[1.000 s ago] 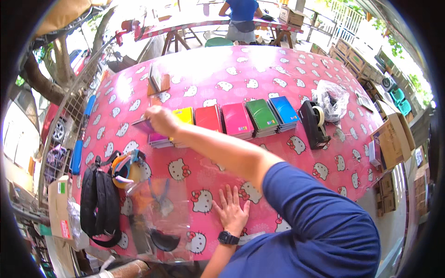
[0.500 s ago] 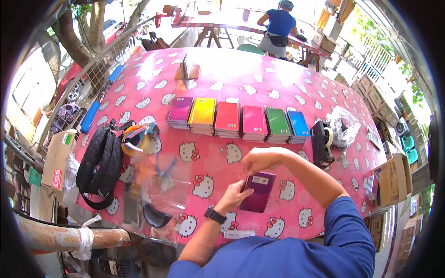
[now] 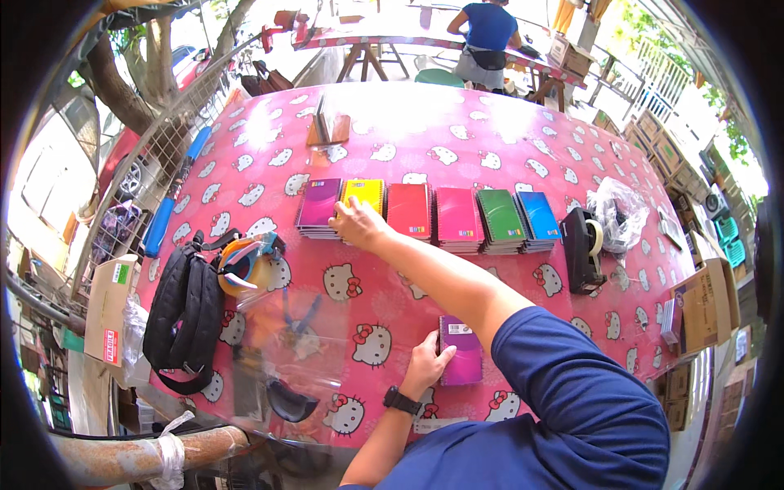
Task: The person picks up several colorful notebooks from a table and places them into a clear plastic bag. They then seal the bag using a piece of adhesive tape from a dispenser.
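The right hand (image 3: 357, 222) covers the yellow stack's (image 3: 364, 194) near edge, its grip hidden; the left hand (image 3: 426, 362) lies flat beside a purple notebook (image 3: 462, 360), which the right sleeve (image 3: 572, 392) partly hides.

Pink cartoon-cat table (image 3: 506, 131) has a row of notebook stacks (image 3: 429, 214), tape dispenser (image 3: 581, 249) right of them, black bag (image 3: 184, 314) left, purple notebook (image 3: 462, 351) in front.

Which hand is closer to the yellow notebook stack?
The right hand: it rests on the near edge of the yellow notebook stack. The left hand is far nearer the person, touching the purple notebook lying alone on the table.
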`<state>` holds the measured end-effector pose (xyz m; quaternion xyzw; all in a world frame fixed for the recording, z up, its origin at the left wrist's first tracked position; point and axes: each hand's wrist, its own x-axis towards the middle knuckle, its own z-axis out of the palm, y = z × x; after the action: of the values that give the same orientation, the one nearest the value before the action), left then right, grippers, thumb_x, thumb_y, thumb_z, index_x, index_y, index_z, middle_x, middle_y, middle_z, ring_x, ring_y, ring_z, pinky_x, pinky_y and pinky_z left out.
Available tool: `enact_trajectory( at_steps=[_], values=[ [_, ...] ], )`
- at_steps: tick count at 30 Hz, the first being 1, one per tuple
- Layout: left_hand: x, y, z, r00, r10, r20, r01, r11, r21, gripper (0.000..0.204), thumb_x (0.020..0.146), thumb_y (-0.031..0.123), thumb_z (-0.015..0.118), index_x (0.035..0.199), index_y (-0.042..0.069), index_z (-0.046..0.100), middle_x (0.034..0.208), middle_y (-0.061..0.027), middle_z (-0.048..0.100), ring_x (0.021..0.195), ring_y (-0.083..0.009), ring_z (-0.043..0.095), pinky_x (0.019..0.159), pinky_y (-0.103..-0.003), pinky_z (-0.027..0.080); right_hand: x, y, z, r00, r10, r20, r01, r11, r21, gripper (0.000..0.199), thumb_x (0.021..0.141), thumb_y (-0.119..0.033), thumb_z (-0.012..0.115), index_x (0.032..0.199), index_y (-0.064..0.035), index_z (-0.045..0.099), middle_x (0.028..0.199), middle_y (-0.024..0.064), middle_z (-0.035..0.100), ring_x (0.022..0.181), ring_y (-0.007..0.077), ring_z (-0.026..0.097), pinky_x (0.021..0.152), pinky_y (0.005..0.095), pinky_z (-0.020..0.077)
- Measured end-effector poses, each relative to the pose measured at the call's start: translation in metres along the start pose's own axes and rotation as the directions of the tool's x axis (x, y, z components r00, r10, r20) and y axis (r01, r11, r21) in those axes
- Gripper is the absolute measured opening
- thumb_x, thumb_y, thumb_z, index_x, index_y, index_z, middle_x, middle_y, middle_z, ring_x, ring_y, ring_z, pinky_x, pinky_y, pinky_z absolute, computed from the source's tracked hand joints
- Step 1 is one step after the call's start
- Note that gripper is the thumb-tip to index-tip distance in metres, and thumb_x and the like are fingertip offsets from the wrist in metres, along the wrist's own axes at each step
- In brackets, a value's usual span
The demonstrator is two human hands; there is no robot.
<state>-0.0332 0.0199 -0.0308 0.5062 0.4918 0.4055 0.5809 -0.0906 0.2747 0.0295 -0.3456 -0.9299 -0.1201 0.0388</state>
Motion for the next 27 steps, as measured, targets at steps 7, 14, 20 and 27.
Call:
enact_trajectory(
  at_steps=[7, 14, 20, 27],
  values=[
    [0.002, -0.004, -0.006, 1.000, -0.023, 0.016, 0.022, 0.999, 0.030, 0.036, 0.085, 0.009, 0.061, 0.116, -0.006, 0.050, 0.096, -0.0096, 0.065, 0.085, -0.0106, 0.060, 0.075, -0.026, 0.049, 0.009, -0.002, -0.018, 0.997, -0.054, 0.063, 0.046, 0.993, 0.109, 0.037, 0.081, -0.017, 0.054, 0.118, -0.0152, 0.055, 0.118, 0.0144, 0.047, 0.105, 0.0332, 0.050, 0.079, 0.0421, 0.0487],
    [0.007, -0.010, 0.005, 0.999, 0.021, 0.025, -0.021, 1.000, -0.005, 0.034, 0.083, 0.013, 0.062, 0.112, -0.003, 0.053, 0.093, -0.0148, 0.067, 0.085, -0.0181, 0.065, 0.075, -0.030, 0.050, -0.004, 0.027, -0.026, 0.990, 0.138, 0.016, -0.134, 0.916, 0.378, 0.036, 0.081, -0.011, 0.051, 0.117, -0.0071, 0.054, 0.112, 0.0129, 0.050, 0.111, 0.0280, 0.047, 0.087, 0.0362, 0.0461],
    [0.009, -0.031, -0.009, 0.999, 0.048, -0.009, -0.048, 0.994, -0.098, 0.032, 0.084, 0.011, 0.060, 0.111, -0.003, 0.053, 0.094, -0.0126, 0.067, 0.085, -0.0144, 0.063, 0.075, -0.029, 0.050, -0.069, 0.042, -0.106, 0.930, 0.308, -0.202, 0.040, 0.462, 0.886, 0.011, 0.077, 0.002, 0.058, 0.086, -0.0011, 0.060, 0.085, 0.0069, 0.062, 0.077, 0.0128, 0.057, 0.068, 0.0278, 0.0480],
    [0.019, -0.035, 0.003, 1.000, -0.015, -0.001, 0.015, 0.997, -0.077, 0.042, 0.091, 0.034, 0.052, 0.110, -0.003, 0.054, 0.089, -0.0141, 0.064, 0.085, -0.0167, 0.060, 0.078, -0.029, 0.047, -0.242, 0.096, -0.117, 0.844, -0.337, 0.417, -0.327, 0.293, 0.898, 0.013, 0.069, 0.004, 0.057, 0.080, -0.0019, 0.062, 0.077, 0.0025, 0.063, 0.073, 0.0104, 0.058, 0.066, 0.0275, 0.0464]
  ],
)
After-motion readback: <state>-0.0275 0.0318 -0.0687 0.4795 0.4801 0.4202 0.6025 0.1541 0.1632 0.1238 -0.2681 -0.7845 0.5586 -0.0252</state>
